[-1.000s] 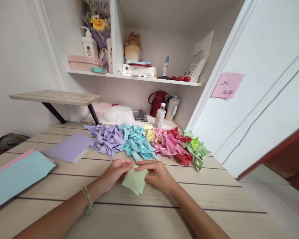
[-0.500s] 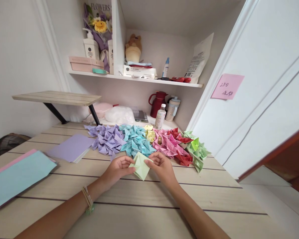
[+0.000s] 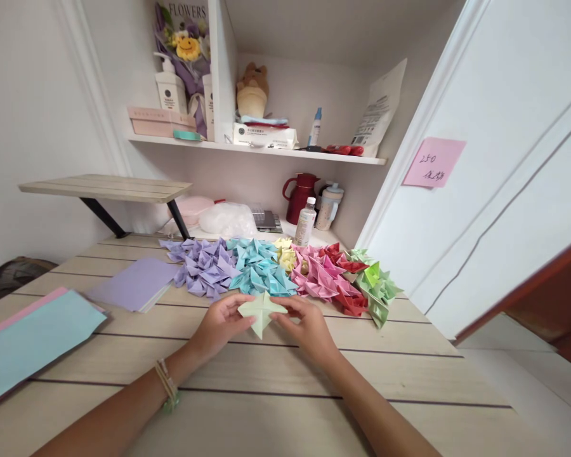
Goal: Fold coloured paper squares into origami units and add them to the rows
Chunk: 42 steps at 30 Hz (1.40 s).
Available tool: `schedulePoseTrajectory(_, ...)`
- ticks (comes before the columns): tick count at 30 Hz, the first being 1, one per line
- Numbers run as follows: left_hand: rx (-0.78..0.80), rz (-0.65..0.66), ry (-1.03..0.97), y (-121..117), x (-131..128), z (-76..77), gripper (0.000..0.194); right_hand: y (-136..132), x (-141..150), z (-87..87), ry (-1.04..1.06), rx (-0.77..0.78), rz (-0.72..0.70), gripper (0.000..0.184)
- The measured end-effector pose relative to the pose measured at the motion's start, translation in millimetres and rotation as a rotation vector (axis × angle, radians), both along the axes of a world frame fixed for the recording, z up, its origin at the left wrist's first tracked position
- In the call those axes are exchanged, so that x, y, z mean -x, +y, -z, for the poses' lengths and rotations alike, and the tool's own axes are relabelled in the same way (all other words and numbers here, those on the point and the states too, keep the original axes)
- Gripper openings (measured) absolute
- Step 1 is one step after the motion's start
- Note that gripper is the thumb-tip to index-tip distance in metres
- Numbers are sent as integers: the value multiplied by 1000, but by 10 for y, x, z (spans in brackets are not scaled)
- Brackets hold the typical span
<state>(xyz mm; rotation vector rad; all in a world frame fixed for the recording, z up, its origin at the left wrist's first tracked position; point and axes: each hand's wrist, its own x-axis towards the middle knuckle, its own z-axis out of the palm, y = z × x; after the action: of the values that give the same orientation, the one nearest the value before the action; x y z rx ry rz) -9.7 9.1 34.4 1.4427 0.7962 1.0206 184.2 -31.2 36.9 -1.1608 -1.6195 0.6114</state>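
Between my two hands is a pale green origami paper (image 3: pixel 262 311), its points spread into a four-pointed star shape. My left hand (image 3: pixel 223 322) pinches its left side between thumb and fingers. On the other side my right hand (image 3: pixel 305 322) grips the right point the same way. Just beyond the hands lies a row of folded paper pieces: purple ones (image 3: pixel 204 270), blue ones (image 3: pixel 261 273), a few yellow ones (image 3: pixel 284 254), pink ones (image 3: pixel 316 273), red ones (image 3: pixel 352 301) and green ones (image 3: pixel 380 289).
Blue paper sheets (image 3: pixel 38 346) and purple sheets (image 3: pixel 133 282) lie on the left of the slatted table (image 3: pixel 276 419). A small raised stand (image 3: pixel 107 187) is behind them. At the back stand a bottle (image 3: pixel 305 222), a red jug (image 3: pixel 299 197) and a cup (image 3: pixel 330 208).
The green paper has gone from a flat diamond shape to a star with its points spread apart. Both hands still hold it and have shifted slightly to the left.
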Motion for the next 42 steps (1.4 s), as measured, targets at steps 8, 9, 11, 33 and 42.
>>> schedulePoseTrajectory(8, -75, -1, 120, 2, 24, 45, 22, -54, 8, -51, -85, -62, -16, 20)
schedulePoseTrajectory(9, -66, 0, 89, 4, 22, 47, 23, -62, 24, -49, -81, -37, -23, 21)
schedulePoseTrajectory(11, -52, 0, 43, -1, 10, 54, 27, -78, 58, -43, -83, 12, -31, 24)
schedulePoseTrajectory(33, -864, -13, 443, -120, 5, 32, 41, -74, 174, 54, 89, 133, -58, 33)
schedulePoseTrajectory(42, -451, -89, 194, -39, -4, 5, 19, -38, 187, 45, 431, 212, -165, 25)
